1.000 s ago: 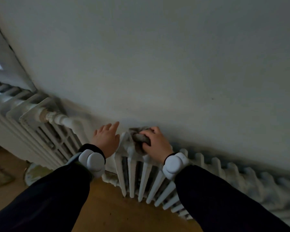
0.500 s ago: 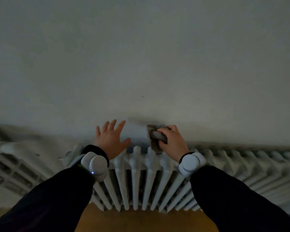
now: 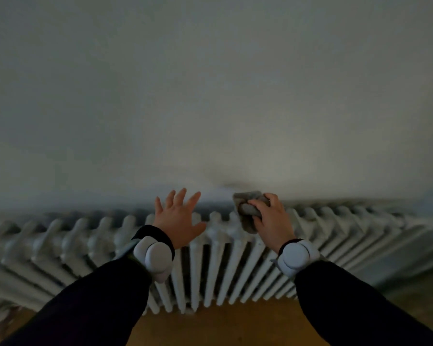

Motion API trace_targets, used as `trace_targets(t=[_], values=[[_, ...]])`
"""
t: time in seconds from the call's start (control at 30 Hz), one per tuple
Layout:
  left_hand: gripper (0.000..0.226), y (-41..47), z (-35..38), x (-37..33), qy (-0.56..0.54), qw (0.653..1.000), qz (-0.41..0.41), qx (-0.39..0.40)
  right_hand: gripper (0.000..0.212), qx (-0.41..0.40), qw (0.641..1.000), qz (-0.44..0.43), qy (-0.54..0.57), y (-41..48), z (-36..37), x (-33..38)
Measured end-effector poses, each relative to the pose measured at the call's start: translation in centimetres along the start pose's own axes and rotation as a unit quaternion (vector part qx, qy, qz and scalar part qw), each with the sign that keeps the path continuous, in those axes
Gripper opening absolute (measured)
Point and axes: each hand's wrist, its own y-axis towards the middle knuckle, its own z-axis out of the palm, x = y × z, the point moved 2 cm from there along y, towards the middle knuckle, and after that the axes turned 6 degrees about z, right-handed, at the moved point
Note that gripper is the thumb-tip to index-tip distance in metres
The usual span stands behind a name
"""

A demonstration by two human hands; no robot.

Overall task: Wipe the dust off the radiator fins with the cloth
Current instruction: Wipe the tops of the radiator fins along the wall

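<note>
Right of centre, the right hand (image 3: pixel 269 222) grips the grey cloth (image 3: pixel 248 211) atop the radiator (image 3: pixel 218 236). Beside it, the left hand (image 3: pixel 179 218) spreads wide, holding nothing.

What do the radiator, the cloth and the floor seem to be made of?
Radiator: likely cast metal painted white, judging by its rounded moulded columns. Cloth: soft grey fabric, crumpled in the right hand; weave too blurred to tell. Floor: probably wood, warm brown and smooth.

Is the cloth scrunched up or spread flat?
Scrunched up: the right hand grips the cloth as a wad atop the radiator fins.
</note>
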Motion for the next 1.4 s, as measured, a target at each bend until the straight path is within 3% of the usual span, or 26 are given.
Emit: trace_targets(t=[0.47,1.4], values=[[0.075,5.2,4.5,-19.1,0.029,0.994,0.095,0.037,0.034,-0.002,0.998,0.061,-0.025,-2.6,-9.0,-17.6],[0.076,21.2,7.5,-36.0,0.059,0.953,0.284,0.088,0.041,0.001,0.988,0.146,-0.045,5.1,-15.8,-32.1]])
